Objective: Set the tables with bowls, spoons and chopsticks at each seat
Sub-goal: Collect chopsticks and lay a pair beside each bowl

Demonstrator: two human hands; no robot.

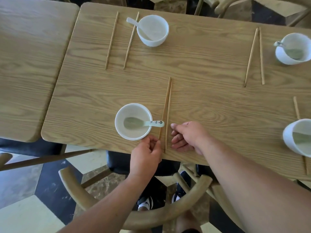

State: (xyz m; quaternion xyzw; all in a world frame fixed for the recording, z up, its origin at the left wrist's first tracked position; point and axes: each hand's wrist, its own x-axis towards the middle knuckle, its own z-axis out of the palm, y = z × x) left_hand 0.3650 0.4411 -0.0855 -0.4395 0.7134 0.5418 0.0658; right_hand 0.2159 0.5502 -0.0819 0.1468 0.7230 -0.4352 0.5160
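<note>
Light tan wood with wavy darker grain on the table (202, 64), plain tan on the chopsticks (167, 106) and on the curved chair back (168, 215). Plain white on the near bowl (133, 109), white with small red and dark printed marks on the spoon handle (156, 122). Black, cream and mottled brown in sharp geometric blocks on the floor (50, 182), black on the seat cushion (117, 163), black and white on the shoes (145, 203)
</note>
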